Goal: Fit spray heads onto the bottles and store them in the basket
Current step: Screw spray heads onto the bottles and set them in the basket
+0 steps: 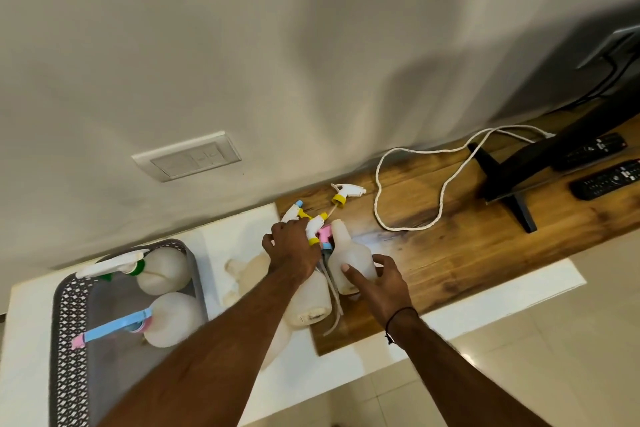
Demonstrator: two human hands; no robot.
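My left hand (pixel 292 248) reaches into a pile of loose spray heads, and its fingers close on a white spray head with a yellow collar (pixel 314 228). A pink and blue spray head (pixel 325 238) lies just beside it. My right hand (pixel 379 279) grips a white headless bottle (pixel 348 255) lying on the wooden board (pixel 467 246). Another headless bottle (pixel 308 302) lies partly under my left forearm. A third bottle (pixel 247 270) lies on the white table. The grey basket (pixel 69 322) at left holds a bottle with a green-collared head (pixel 162 272) and a bottle with a blue head (pixel 173 319).
One white spray head with a yellow collar (pixel 346 193) lies apart near the wall. A white cord (pixel 408 226) loops over the board. A black screen stand (pixel 502 184) and two remotes (pixel 606 180) are at right. The table's front edge runs close below my arms.
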